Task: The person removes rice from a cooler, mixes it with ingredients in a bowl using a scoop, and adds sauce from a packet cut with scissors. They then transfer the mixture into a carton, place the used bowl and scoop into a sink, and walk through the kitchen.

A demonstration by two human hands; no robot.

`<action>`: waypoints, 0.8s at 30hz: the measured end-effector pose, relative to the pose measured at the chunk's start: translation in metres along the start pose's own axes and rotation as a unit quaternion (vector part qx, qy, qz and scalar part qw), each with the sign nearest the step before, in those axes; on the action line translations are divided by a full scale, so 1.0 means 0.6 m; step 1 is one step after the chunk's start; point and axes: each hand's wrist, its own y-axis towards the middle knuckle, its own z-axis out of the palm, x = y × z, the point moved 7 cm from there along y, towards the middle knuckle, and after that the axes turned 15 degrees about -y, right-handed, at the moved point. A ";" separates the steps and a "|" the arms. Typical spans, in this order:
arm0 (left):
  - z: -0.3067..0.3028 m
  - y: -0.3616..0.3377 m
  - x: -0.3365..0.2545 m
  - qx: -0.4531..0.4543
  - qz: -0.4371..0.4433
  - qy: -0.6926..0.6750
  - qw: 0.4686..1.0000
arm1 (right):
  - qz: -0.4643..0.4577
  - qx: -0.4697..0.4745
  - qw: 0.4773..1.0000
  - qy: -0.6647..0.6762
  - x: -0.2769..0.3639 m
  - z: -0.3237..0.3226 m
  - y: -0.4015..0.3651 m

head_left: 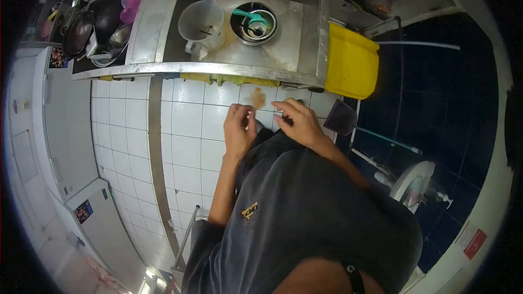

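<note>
My left hand (238, 129) is in front of the sink counter, its fingers curled and pressed together; what they hold, if anything, is too small to tell. To its right, my right hand (299, 122) has bent fingers held apart, with nothing visible in them. A blurred brownish, partly translucent patch (257, 98) shows just beyond and between my hands; I cannot tell if it hangs there or lies on the floor. In the metal sink (289, 57) are a clear plastic jug (202, 22) and a dark-rimmed metal bowl (266, 37) holding a green-handled utensil (249, 15). Water runs down into the bowl.
Pans and a pink item (130, 4) crowd the left rack. A yellow tub (353, 61) is right of the sink, near a dark dustpan (340, 117) and a green stick (389, 140). A white washbasin (412, 184) is at right; cloths (229, 80) line the counter's lower edge.
</note>
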 end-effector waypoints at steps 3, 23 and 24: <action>0.068 -0.007 -0.048 0.080 0.003 0.007 0.997 | -0.027 -0.024 0.999 -0.009 0.004 -0.012 -0.029; 0.261 0.003 -0.012 0.141 -0.074 -0.014 0.987 | 0.156 -0.068 0.980 -0.101 -0.323 -0.213 -0.106; 0.257 0.000 0.002 0.134 -0.079 -0.015 0.988 | 0.172 -0.084 0.974 -0.121 -0.353 -0.229 -0.102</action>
